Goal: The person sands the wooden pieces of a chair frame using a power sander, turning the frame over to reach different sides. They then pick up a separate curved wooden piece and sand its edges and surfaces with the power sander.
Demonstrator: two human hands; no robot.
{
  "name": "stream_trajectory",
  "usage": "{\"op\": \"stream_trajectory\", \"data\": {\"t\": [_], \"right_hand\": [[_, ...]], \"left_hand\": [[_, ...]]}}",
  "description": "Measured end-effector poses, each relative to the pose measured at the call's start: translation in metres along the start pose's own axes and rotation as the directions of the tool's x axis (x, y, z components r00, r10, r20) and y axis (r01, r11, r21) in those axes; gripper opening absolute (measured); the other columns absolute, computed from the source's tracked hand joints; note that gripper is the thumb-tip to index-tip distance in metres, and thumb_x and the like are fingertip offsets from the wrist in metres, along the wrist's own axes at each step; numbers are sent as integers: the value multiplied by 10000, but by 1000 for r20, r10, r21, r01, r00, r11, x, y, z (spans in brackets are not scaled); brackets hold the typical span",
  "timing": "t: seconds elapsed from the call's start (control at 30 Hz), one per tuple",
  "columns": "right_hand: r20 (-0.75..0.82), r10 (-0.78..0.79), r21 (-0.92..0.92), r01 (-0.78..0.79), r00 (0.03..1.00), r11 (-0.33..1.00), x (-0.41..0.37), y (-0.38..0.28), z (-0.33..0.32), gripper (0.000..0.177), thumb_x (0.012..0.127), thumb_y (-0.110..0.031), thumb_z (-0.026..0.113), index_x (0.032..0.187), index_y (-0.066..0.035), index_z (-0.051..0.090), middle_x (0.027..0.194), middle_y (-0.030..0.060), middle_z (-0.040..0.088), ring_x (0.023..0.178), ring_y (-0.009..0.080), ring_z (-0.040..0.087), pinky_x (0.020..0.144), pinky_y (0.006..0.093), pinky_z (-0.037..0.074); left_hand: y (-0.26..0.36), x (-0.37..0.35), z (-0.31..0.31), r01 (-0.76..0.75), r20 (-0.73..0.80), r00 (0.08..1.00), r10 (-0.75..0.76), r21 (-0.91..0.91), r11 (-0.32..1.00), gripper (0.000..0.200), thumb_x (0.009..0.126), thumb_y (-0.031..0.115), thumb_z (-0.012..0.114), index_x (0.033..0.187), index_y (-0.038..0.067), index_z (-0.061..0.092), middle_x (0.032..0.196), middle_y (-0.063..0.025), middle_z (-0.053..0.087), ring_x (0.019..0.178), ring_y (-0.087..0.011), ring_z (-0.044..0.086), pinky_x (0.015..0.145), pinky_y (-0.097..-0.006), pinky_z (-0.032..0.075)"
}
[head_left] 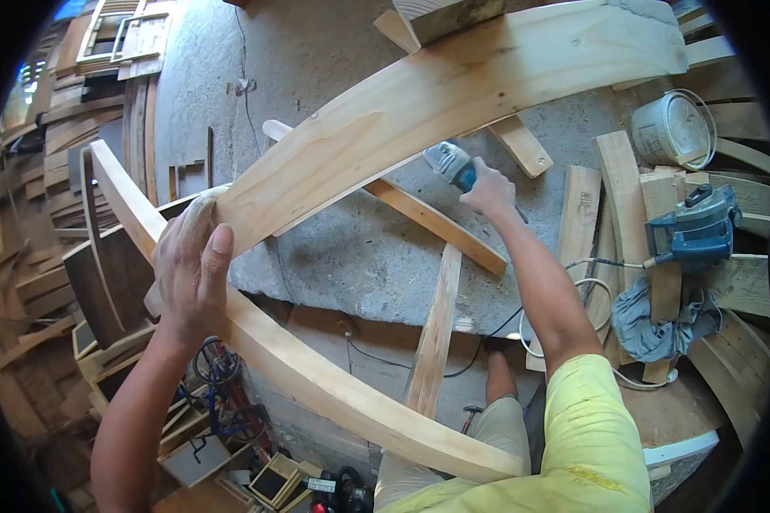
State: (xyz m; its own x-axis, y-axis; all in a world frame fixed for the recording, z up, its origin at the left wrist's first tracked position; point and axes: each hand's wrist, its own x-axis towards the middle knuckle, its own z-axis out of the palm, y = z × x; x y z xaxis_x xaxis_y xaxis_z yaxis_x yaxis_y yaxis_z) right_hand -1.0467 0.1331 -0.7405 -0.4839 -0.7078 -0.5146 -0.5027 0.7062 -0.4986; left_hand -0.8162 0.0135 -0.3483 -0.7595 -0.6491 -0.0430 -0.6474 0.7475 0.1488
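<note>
Yellow sleeve (586, 419) nearest. Right hand (490, 190) curled round teal power tool (460, 171), above concrete slab (334, 265), back from near edge; tool's front meets curved board's (453, 81) lower edge, contact unclear. Left hand (192, 269) open against board's left end. Plank (580, 214) stamp illegible.

Board (453, 94) above concrete slab (334, 265); left hand (192, 274) at its left end, power tool (449, 164) in right hand (490, 190) beside near edge; beam (342, 363) nearer person; right, bucket (666, 130) behind planer (697, 227), rag (654, 318) before planer; planks (60, 192) far left
</note>
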Motion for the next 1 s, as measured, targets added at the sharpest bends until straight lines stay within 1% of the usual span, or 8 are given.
{"op": "stream_trajectory", "data": {"t": [0.2,0.27,0.53,0.7,0.77,0.87,0.93,1.0], "right_hand": [[-33,65,-28,-66,997,997,3,31,-36,566,684,-236,766,1191,-129,539,1041,182,717,1000,367,697,869,465,548],[-24,99,7,-99,995,995,4,37,-45,571,684,-237,771,1193,-124,538,1056,185,716,1012,363,695,869,463,547],[-125,182,39,-179,975,983,22,79,-64,682,637,-284,818,1259,-165,566,1120,175,708,1073,351,678,922,463,534],[-191,244,121,-224,951,967,46,123,-70,714,619,-312,824,1267,-170,562,1156,168,700,1083,352,673,933,459,531],[-265,290,177,-249,920,952,48,131,-70,744,613,-328,829,1286,-161,556,1167,175,694,1094,346,669,938,450,529],[-255,311,210,-262,915,942,41,121,-70,755,616,-332,825,1298,-160,551,1176,186,688,1108,348,662,944,445,527],[-229,285,185,-246,931,951,40,115,-61,756,619,-337,821,1301,-159,548,1178,189,687,1117,355,657,949,443,525],[-220,180,144,-151,959,978,38,114,-52,746,574,-314,845,1237,-93,586,1137,229,684,1088,395,652,941,456,521]], "left_hand": [[5,1,-1,-9,-8,1000,9,25,1000,570,997,454,429,1188,-50,615,939,-218,637,891,-354,617,837,-416,459],[6,0,-1,-4,-4,1000,4,15,1000,572,999,457,425,1185,-49,615,935,-218,637,888,-353,618,838,-416,459],[7,0,-2,20,2,1000,-20,9,1000,599,997,485,410,1184,-47,612,941,-221,638,905,-365,619,850,-421,458],[7,1,0,13,-12,1000,-13,12,1000,604,996,489,404,1178,-46,616,956,-229,637,929,-378,615,867,-426,452],[7,0,0,12,-14,1000,-12,8,1000,606,995,490,402,1177,-47,616,959,-230,636,933,-381,613,871,-428,450],[5,0,1,21,-14,1000,-21,15,1000,609,995,488,401,1178,-53,613,961,-234,636,933,-382,614,867,-430,453],[5,0,1,21,-20,1000,-21,7,1000,620,993,495,403,1180,-58,611,956,-239,632,931,-386,611,860,-434,454],[5,0,0,20,-8,1000,-20,5,1000,626,991,501,404,1178,-60,611,956,-240,631,928,-386,611,857,-432,455]]}}
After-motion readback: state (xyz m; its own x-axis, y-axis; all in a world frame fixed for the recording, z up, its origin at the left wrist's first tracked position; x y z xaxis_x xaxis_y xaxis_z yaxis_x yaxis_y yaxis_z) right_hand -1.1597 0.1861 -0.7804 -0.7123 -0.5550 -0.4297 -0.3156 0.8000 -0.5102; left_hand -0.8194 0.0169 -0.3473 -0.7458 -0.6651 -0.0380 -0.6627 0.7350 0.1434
